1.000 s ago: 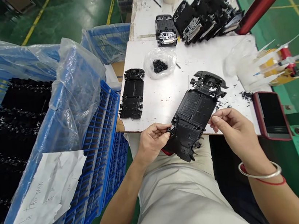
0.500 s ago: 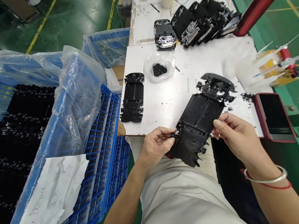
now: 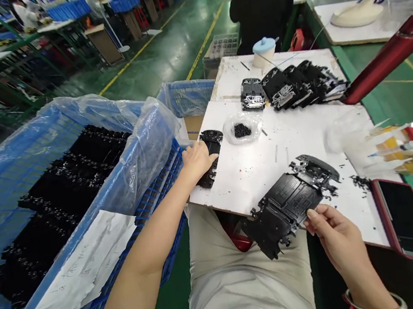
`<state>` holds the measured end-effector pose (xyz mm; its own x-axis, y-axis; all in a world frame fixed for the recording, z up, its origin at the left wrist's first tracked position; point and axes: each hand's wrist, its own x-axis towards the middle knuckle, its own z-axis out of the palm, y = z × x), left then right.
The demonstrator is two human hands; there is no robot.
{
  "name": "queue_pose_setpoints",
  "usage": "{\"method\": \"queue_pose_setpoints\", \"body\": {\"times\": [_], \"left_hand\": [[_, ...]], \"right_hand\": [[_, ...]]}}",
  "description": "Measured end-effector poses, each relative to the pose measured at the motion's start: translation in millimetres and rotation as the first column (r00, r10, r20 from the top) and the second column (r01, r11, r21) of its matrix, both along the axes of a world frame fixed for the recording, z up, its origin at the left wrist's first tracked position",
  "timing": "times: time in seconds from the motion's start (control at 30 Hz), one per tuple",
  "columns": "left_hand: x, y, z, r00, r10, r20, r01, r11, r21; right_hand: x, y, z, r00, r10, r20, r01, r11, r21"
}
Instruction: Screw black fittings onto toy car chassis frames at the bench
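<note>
A black plastic chassis [image 3: 283, 200] is tilted over the table's front edge, with my right hand [image 3: 328, 224] pinching its right side between thumb and fingers. My left hand [image 3: 199, 160] lies over a second black chassis [image 3: 213, 148] at the table's left edge, thumb apart, fingertips bent around its left side. How firmly the fingers hold it is hidden. Behind the chassis pieces, a clear plastic bag [image 3: 242, 129] of small black parts rests on the white table [image 3: 257, 168].
A blue crate [image 3: 108, 187] lined with plastic, full of black chassis, stands left. Assembled chassis [image 3: 301, 83] lean together at the back, beside a red post [image 3: 388, 59]. A phone [image 3: 409, 221], glue bottles [image 3: 399, 147] and a lidded cup [image 3: 264, 51] are around. A person [image 3: 266, 4] sits beyond.
My left hand has let go of the held chassis and moved left onto the second one. My right hand keeps its hold. The view has tilted up, showing more of the room.
</note>
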<state>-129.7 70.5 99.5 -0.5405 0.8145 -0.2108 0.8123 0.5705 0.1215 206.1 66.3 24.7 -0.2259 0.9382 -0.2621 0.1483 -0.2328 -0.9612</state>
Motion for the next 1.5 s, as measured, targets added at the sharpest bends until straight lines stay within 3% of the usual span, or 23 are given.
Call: {"method": "queue_pose_setpoints", "body": {"times": [0.23, 0.43, 0.6, 0.73, 0.9, 1.0, 1.2, 1.5], "left_hand": [[-2.2, 35.6, -16.2, 0.994, 0.095, 0.045, -0.084, 0.976, -0.202], [10.3, 32.2, -5.4, 0.996, 0.007, 0.092, 0.018, 0.965, -0.263], [19.6, 17.4, 5.6, 0.992, -0.075, 0.098, 0.095, 0.971, -0.219], [6.7, 0.7, 21.0, 0.994, -0.08, 0.07, 0.089, 0.987, -0.131], [-16.2, -38.9, 50.8, 0.986, -0.099, 0.136, 0.099, 0.995, 0.003], [-16.2, -68.9, 57.8, 0.947, -0.152, 0.284, 0.14, 0.988, 0.064], [4.6, -104.3, 33.7, 0.756, -0.192, 0.626, 0.124, 0.981, 0.15], [25.3, -97.5, 12.2, 0.56, -0.194, 0.806, 0.012, 0.974, 0.227]], "right_hand": [[6.9, -2.0, -0.1, 0.999, 0.021, 0.046, -0.021, 1.0, -0.007], [5.4, -2.8, -0.5, 0.999, 0.029, 0.021, -0.028, 0.999, -0.036], [-1.8, -3.1, -2.3, 0.998, 0.057, -0.03, -0.058, 0.997, -0.053], [-18.2, -3.3, -4.0, 0.985, 0.098, -0.14, -0.107, 0.993, -0.055], [-57.6, -3.6, 8.2, 0.942, 0.221, -0.253, -0.242, 0.969, -0.057], [-83.6, -2.9, 13.6, 0.899, 0.281, -0.336, -0.321, 0.945, -0.069], [-112.9, -6.5, 6.7, 0.874, 0.339, -0.348, -0.403, 0.905, -0.133], [-107.0, -8.7, 8.5, 0.91, 0.339, -0.24, -0.384, 0.908, -0.17]]}}
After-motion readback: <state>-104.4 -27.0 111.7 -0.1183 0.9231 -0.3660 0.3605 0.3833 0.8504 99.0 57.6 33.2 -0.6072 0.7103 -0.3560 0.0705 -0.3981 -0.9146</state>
